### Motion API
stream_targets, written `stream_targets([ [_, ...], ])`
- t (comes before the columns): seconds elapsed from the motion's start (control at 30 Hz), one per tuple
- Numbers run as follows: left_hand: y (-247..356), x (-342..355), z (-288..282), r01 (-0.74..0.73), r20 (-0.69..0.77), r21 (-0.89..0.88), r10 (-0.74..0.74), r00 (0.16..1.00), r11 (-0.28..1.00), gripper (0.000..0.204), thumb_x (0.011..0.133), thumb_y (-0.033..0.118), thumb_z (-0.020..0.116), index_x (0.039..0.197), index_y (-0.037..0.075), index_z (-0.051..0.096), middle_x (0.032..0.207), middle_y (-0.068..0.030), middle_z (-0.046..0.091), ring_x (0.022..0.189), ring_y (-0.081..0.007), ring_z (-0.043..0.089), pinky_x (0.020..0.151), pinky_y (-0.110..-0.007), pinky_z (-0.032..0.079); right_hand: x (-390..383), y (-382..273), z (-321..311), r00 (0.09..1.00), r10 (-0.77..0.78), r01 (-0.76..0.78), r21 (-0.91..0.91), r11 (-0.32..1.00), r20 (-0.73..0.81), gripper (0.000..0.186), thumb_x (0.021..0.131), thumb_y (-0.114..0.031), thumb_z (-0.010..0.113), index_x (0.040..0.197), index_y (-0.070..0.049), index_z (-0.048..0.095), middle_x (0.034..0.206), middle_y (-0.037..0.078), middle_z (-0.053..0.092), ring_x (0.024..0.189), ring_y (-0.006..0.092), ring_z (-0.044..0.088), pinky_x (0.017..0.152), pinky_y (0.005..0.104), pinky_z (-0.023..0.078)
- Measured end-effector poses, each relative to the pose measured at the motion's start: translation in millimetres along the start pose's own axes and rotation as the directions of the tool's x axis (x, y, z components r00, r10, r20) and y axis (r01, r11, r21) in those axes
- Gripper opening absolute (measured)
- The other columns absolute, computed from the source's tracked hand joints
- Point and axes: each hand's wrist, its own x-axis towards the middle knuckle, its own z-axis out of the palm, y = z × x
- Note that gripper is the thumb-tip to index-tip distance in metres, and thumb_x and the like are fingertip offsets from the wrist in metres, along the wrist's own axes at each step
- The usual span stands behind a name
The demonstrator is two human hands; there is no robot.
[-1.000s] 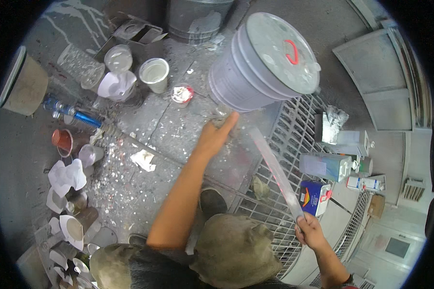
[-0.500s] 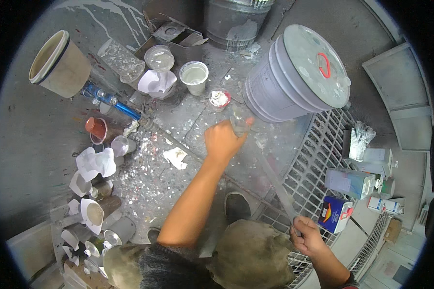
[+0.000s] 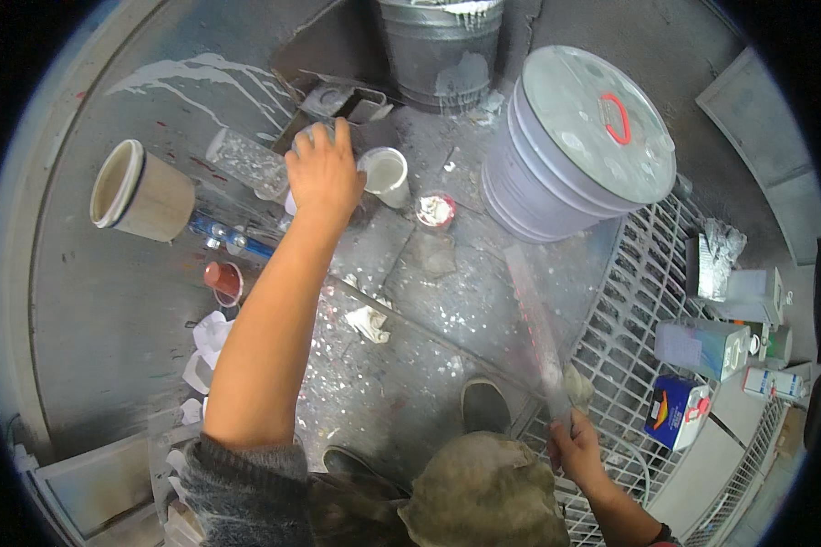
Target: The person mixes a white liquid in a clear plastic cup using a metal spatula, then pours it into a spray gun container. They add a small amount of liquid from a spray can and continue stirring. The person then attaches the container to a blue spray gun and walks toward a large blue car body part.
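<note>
My right hand (image 3: 575,447) is closed around the lower end of a long, flat, greyish stirring stick (image 3: 536,333), which slants up and away toward the large bucket. My left hand (image 3: 324,178) reaches forward over a cluster of cups, its fingers spread; what lies beneath the palm is mostly hidden. Just right of that hand stands a white cup (image 3: 386,178) with pale liquid in it. A small red-rimmed cup (image 3: 435,211) with white stuff in it is farther right. Near it on the floor lies a pale, thin scrap (image 3: 431,253).
A big lidded bucket (image 3: 556,164) with a red handle stands at right, beside a metal grating (image 3: 634,292) holding several cans. Behind is a drip-stained metal drum (image 3: 442,59). At left, a beige container (image 3: 155,196) sits by a blue tool (image 3: 237,239). Crumpled paper (image 3: 369,322) lies on the speckled floor.
My left hand has left the stick's far end and moved left and forward over the cups. A pale scrap now lies on the floor. My right hand still grips the stick.
</note>
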Motion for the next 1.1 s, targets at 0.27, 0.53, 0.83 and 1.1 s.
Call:
stream_targets([
  [0.27,-30.7,31.2,-18.2,-0.003,-0.027,-0.020,0.003,1.000,1.000,0.043,0.081,0.026,0.073,0.118,0.006,0.062,0.123,-0.0169,0.062,0.107,-0.0379,0.066,0.081,-0.048,0.057,3.9,8.4,-3.2,0.984,-0.178,0.174,-0.271,0.947,0.009,0.017,0.103,-0.011,0.057,0.118,-0.003,0.057,0.069,0.007,0.065,0.054,0.0161,0.061,0.053,0.0345,0.049],
  [0.53,-54.7,-51.4,-118.6,-0.061,-0.125,-0.934,-0.163,0.979,0.351,0.045,0.090,0.027,0.048,0.125,0.002,0.060,0.119,-0.0155,0.065,0.108,-0.0271,0.065,0.093,-0.038,0.052,-4.2,-86.4,-58.2,0.961,-0.248,0.262,-0.113,0.959,0.125,0.038,0.088,0.001,0.062,0.126,-0.001,0.055,0.113,0.017,0.073,0.092,0.0210,0.071,0.078,0.0346,0.057],
  [0.83,-57.6,-121.4,-115.9,0.501,0.778,-0.486,-0.094,0.621,-0.717,0.045,0.097,0.040,0.050,0.120,0.004,0.064,0.101,-0.0099,0.071,0.093,-0.0224,0.067,0.080,-0.036,0.057,5.2,-125.7,-37.0,0.767,-0.629,0.557,-0.355,0.751,-0.128,0.021,0.089,-0.016,0.075,0.086,-0.005,0.057,0.075,0.000,0.059,0.068,0.0087,0.054,0.064,0.0249,0.042],
  [1.1,-70.6,-117.1,-102.4,0.538,0.279,-0.299,0.467,0.839,-0.788,0.052,0.103,0.044,0.036,0.119,0.001,0.060,0.101,-0.0092,0.068,0.089,-0.0172,0.067,0.076,-0.029,0.055,10.7,-122.2,-27.4,0.616,-0.787,0.608,-0.617,0.500,-0.031,0.035,0.101,-0.023,0.050,0.075,0.000,0.055,0.076,0.007,0.053,0.066,0.0153,0.047,0.061,0.0310,0.037],
])
